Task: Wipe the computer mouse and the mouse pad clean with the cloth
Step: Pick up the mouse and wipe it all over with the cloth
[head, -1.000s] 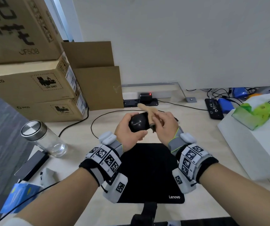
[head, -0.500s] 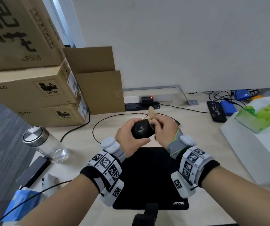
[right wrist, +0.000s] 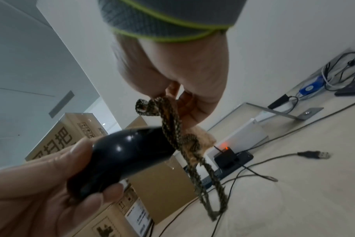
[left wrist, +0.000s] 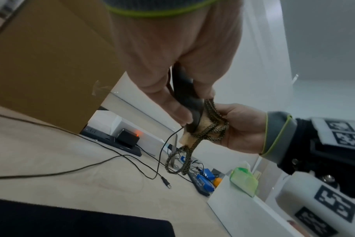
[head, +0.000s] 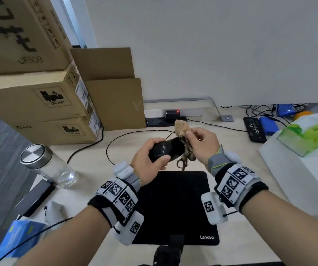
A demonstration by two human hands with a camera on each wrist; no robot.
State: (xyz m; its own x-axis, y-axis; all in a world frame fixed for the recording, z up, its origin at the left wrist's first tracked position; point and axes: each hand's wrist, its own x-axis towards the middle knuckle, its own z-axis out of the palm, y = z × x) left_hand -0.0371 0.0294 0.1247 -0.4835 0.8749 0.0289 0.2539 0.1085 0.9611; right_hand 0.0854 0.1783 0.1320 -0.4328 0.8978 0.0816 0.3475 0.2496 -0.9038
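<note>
Since a second ago, the mouse (head: 166, 150) has turned in the left hand (head: 148, 156), which grips it above the mouse pad (head: 173, 204). Right hand (head: 202, 144) pinches the cloth (head: 182, 129) against its front end; the pad looks not yet wiped.

Pale wooden desk (head: 231, 150), black mouse pad (head: 173, 204) lying flat at its near edge, glass jar (head: 46, 166) left of the pad, cardboard boxes (head: 44, 112) behind the jar, power strip (head: 163, 120) beyond the pad, white box (head: 298, 179) right of the pad
</note>
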